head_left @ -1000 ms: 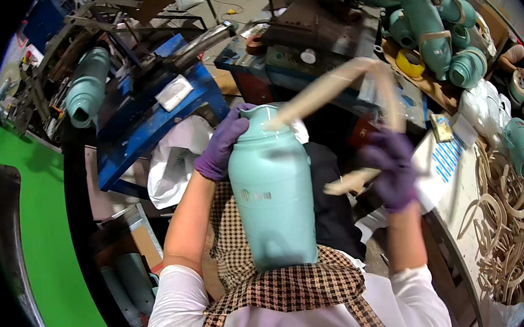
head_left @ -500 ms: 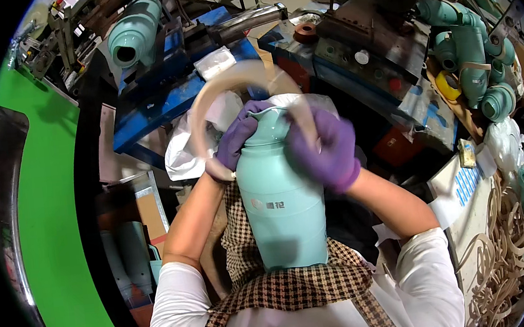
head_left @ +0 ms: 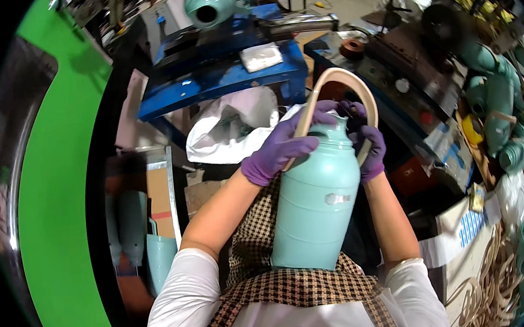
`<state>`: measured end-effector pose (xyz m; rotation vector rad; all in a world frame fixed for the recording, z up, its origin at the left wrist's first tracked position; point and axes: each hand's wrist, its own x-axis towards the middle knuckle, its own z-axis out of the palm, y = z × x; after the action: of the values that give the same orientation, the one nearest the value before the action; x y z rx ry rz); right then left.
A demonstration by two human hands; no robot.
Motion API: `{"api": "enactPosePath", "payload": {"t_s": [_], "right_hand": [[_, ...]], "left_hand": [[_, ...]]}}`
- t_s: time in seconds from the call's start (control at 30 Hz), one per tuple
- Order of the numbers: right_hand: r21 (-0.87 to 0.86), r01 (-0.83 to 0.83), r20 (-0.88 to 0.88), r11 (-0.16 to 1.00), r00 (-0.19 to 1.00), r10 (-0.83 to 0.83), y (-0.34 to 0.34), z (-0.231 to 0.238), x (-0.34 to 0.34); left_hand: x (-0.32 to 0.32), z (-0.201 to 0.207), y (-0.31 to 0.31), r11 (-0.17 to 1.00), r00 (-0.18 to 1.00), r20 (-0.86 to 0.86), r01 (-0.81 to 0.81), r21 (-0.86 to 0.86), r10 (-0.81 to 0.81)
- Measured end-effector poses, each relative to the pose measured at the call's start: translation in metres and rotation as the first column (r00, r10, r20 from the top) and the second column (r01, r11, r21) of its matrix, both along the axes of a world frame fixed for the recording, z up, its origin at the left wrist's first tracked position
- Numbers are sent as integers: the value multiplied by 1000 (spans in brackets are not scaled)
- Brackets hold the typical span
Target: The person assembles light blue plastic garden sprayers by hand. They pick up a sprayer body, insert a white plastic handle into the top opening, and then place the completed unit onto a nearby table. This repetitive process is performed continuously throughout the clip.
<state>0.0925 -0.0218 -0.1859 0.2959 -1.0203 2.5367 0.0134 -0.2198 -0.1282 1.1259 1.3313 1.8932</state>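
A mint-green vacuum jug body point(head_left: 313, 203) leans slightly to the right, its base against my checked apron and its spouted neck pointing away from me. Over the neck arches a beige curved handle point(head_left: 337, 75), its two ends coming down on either side of the jug's shoulder. My left hand point(head_left: 282, 146), in a purple glove, is closed on the handle's left end, fingers reaching over to the neck. On the other side my right hand point(head_left: 371, 150), gloved too, grips the right end near the shoulder. Where the ends meet the jug is partly hidden by my fingers.
Ahead is a blue metal bench point(head_left: 223, 88) with another green jug body point(head_left: 212, 4) on it. A dark machine point(head_left: 404, 68) stands at front right. More green jug parts point(head_left: 499, 109) and a heap of beige handles point(head_left: 481, 281) lie right. A green panel point(head_left: 59, 214) runs along the left.
The handle, blurred while swung beside the neck, now arches over the jug's top. The jug has moved right and tilted. My view has turned a little to the left.
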Motion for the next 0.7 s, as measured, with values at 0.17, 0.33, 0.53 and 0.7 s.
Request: {"api": "enactPosePath", "payload": {"t_s": [0.17,0.33,0.53,0.7], "right_hand": [[-44,-286,-5,957,958,286,12,-22,-1],[-273,-541,-83,795,837,541,2,-11,-6],[338,-386,222,858,919,326,-13,30,-2],[332,129,164,934,968,-191,74,37,87]], "left_hand": [[-8,-14,-9,957,986,-16,167,236,-168],[18,9,-27,950,678,-670,-266,161,303],[23,27,-24,911,26,-998,407,68,63],[-54,46,-37,919,-12,-931,158,-362,-365]]}}
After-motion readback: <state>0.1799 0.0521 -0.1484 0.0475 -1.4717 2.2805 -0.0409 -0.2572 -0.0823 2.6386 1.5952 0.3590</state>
